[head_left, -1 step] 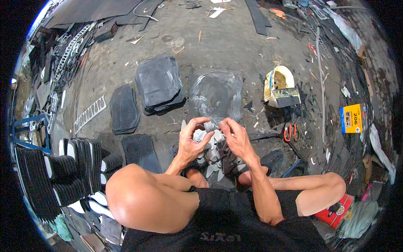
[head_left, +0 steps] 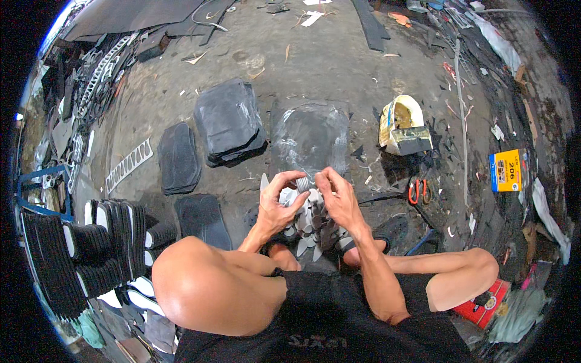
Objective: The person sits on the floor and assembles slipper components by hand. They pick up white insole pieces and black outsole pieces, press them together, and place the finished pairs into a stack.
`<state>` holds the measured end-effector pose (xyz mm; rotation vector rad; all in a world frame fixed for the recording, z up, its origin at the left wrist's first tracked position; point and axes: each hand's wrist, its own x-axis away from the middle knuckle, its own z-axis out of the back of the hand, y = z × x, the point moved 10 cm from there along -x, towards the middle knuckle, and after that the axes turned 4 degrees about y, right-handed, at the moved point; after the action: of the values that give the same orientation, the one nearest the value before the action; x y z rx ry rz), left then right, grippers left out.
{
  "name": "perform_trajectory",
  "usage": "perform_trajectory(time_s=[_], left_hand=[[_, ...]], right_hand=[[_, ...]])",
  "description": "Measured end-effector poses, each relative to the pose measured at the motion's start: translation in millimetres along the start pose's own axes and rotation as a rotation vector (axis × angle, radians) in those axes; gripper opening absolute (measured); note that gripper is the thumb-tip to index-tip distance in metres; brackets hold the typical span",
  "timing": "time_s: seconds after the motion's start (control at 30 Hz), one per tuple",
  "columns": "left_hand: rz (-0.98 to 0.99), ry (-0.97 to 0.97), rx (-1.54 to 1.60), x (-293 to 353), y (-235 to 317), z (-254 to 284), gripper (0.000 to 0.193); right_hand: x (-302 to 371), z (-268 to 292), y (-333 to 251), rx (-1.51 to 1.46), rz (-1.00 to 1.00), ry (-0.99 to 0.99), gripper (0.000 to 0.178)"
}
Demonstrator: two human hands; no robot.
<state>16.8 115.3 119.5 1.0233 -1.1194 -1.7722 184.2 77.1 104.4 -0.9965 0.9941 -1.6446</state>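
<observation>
A small stack of thin, light grey pieces [head_left: 302, 184] is pinched between the thumb and fingers of my left hand [head_left: 275, 204]. Close beside it on the right, my right hand [head_left: 341, 201] is closed, thumb against fingertips; what it holds, if anything, is too small to make out. Below both hands, between my feet, lies a loose pile of similar pale, tapered pieces [head_left: 310, 227], partly hidden by the hands. Just beyond the hands is a dark square mat [head_left: 311, 136] with whitish smears.
Stacked black sheets [head_left: 227, 118] and dark sole-shaped pieces [head_left: 179, 158] lie to the left, with rows of black-and-white soles [head_left: 115, 242] nearer me. On the right are a cut-open white container [head_left: 390, 130] with yellowish residue, orange-handled scissors [head_left: 415, 192] and a yellow-blue box [head_left: 508, 171].
</observation>
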Motion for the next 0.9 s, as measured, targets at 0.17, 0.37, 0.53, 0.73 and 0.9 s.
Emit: perform_trajectory(time_s=[0.17, 0.37, 0.53, 0.73, 0.9], left_hand=[[0.136, -0.012, 0.286, 0, -25, -16, 0.043], [0.182, 0.037, 0.390, 5, -19, -9, 0.046], [0.218, 0.193, 0.524, -1, -38, 10, 0.048], [0.109, 0.012, 0.268, 0, -30, -23, 0.045], [0.180, -0.003, 0.378, 2, -30, -24, 0.045]], right_hand=[[-10, -23, -3, -0.071, 0.016, -0.093, 0.038], [-15, -1, 26, -0.122, 0.029, 0.004, 0.042], [-9, 34, 53, 0.343, -0.096, -0.095, 0.042], [-4, -6, 10, 0.044, 0.011, -0.008, 0.044], [-9, -16, 2, -0.002, 0.074, 0.014, 0.037]])
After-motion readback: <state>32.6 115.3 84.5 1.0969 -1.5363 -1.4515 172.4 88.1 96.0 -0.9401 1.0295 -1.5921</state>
